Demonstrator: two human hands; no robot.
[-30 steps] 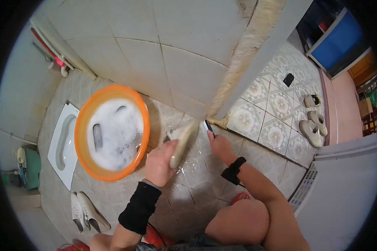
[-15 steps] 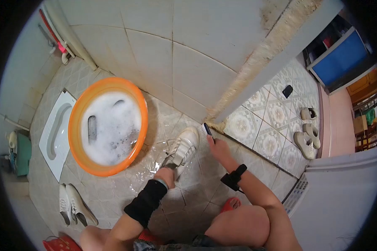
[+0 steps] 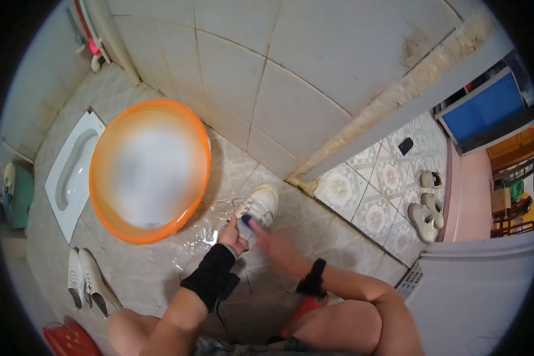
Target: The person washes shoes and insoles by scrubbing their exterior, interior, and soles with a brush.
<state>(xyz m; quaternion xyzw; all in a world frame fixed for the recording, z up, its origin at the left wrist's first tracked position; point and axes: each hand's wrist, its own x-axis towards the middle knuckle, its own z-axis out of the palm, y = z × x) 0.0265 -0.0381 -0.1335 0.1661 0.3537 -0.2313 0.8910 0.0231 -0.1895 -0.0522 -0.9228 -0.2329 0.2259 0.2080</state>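
A white lace-up shoe [image 3: 261, 204] rests on the wet tiled floor, its toe pointing away from me. My left hand [image 3: 232, 238] is closed on the shoe's heel end, around the ankle opening. My right hand [image 3: 274, 246], smeared by motion, is at the near part of the shoe beside my left hand. In it is a scrub brush [image 3: 247, 220] with a dark blue back, mostly blurred. The bristles cannot be made out, and the brush overlaps the shoe. To the left stands an orange basin [image 3: 203, 196] with white foam [image 3: 154, 172] in it, blurred.
A squat toilet [image 3: 71, 178] lies left of the basin. A pair of white shoes [image 3: 89, 279] stands at lower left, near a red stool-like object [image 3: 71, 339]. Tiled wall [image 3: 231, 77] rises ahead. Past the doorway are more shoes [image 3: 426, 216] and a dark object [image 3: 405, 146].
My right hand has swung left with the brush, from beside the doorway corner onto the near part of the shoe. The view has shifted slightly. My left hand stays at the shoe.
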